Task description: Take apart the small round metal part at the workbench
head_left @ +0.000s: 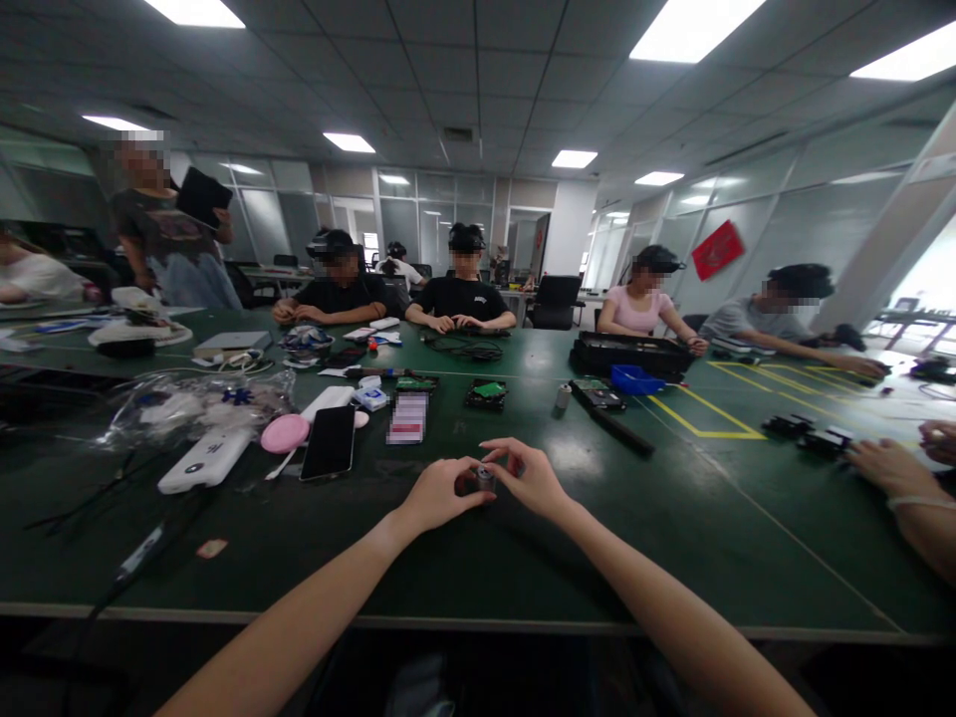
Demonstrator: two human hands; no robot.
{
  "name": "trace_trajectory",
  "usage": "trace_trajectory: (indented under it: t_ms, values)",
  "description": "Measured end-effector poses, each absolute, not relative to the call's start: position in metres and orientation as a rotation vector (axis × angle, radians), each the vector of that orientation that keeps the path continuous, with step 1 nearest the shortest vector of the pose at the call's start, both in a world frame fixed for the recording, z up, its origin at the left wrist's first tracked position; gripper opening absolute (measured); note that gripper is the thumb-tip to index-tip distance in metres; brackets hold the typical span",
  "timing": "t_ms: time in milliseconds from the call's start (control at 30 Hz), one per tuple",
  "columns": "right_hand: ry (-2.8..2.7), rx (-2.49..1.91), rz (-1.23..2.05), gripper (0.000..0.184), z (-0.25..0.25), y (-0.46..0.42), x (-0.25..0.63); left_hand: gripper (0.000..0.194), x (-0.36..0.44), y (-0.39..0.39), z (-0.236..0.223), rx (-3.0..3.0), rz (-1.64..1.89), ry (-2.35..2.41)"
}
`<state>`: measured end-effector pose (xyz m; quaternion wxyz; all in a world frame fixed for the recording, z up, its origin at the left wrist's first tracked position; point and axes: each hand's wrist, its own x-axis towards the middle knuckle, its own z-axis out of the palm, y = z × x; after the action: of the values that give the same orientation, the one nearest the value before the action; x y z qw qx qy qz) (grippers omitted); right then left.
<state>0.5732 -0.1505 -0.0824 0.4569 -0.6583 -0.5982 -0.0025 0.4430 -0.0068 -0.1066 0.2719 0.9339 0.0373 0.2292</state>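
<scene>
Both my hands meet over the green table, pinching a small dark cylindrical part with a silver top between them. My left hand curls its fingers around the part's left side. My right hand grips it from the right with thumb and forefinger. What the part is I cannot make out. Just left of my hands lies a black phone, face up.
A pink round case, a white power bank and a plastic bag lie at left. Circuit boards, a small metal cylinder, a blue tray and a black case lie farther back. Several people sit around; another person's hand rests at right.
</scene>
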Motion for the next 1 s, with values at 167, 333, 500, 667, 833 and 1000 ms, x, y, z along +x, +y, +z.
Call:
trace_trajectory:
  t_ms: [167, 333, 500, 667, 833, 1000]
  values:
    - [-1.397, -1.619, -0.186, 0.03, -0.079, -0.151, 0.572, 0.039, 0.442, -0.008, -0.104, 2.515, 0.596, 0.119]
    - [-1.297, -1.42, -0.027, 0.037, -0.08, -0.149, 0.574, 0.037, 0.443, -0.008, -0.104, 2.508, 0.6, 0.107]
    - [-1.3, -1.339, 0.213, 0.044, -0.086, -0.146, 0.573, 0.035, 0.443, -0.008, -0.105, 2.521, 0.608, 0.115]
    - [-1.301, -1.363, 0.246, 0.042, -0.086, -0.145, 0.57, 0.038, 0.442, -0.008, -0.105, 2.522, 0.6, 0.116]
    - [-1.26, -1.346, 0.203, 0.037, -0.085, -0.144, 0.572, 0.038, 0.442, -0.007, -0.105, 2.535, 0.611, 0.118]
    - [-1.191, -1.351, 0.145, 0.044, -0.084, -0.147, 0.593, 0.037, 0.442, -0.007, -0.105, 2.539, 0.62, 0.106]
